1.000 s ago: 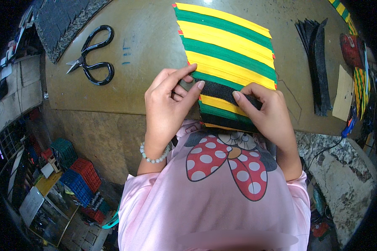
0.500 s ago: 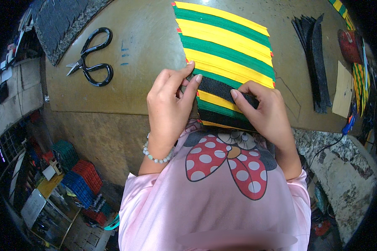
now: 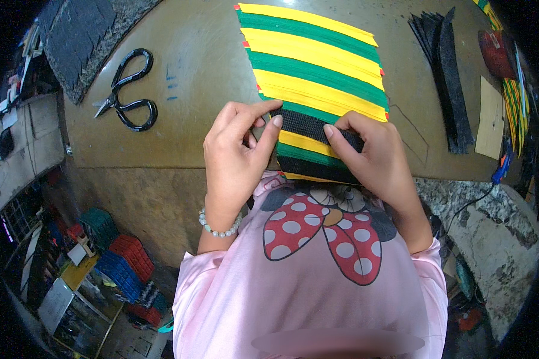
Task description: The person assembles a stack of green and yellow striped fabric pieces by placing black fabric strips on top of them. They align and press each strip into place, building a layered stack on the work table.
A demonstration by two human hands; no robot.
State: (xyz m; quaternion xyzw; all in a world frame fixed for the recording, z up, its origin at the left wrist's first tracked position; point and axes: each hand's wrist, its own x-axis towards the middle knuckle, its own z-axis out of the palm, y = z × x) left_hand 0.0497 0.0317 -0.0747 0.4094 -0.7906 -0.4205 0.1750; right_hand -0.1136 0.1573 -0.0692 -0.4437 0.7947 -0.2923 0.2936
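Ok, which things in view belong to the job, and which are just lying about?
In use:
- black woven strip, at left hand and right hand
- yellow-and-green striped panel beneath

Apparently lying about:
- black-handled scissors
- bundled black strips, perhaps spares
- tan sheet
- red crate

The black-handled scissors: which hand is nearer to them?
Left. The left hand is to the right of the scissors, apart from them; the right hand is farther right, on the black strip.

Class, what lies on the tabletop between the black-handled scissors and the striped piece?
In the head view: short blue marks on the tabletop, and the left hand touching the left edge of the striped piece.
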